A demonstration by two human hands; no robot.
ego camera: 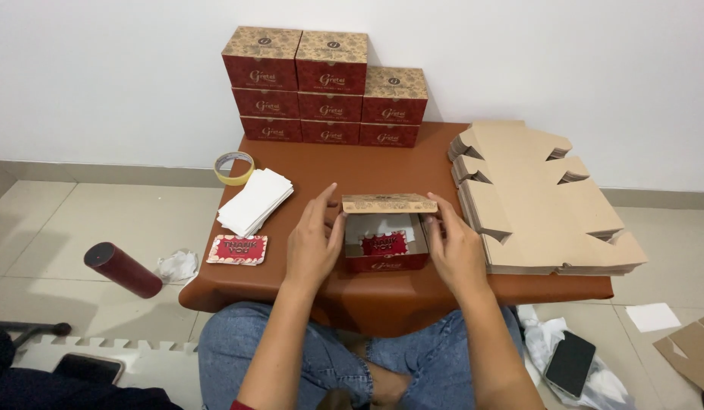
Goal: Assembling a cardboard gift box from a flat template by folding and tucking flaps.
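Red and kraft cardboard forms the small box [386, 243] set at the near middle of the brown tabletop [344, 171], its lid raised so the red card and white paper inside are shown. The box is steadied by the left hand [315, 241], fingers curved loosely against its left wall. The lid's right end is pinched by the right hand [454, 247]. Flat blanks [545, 201] are stacked just to the right.
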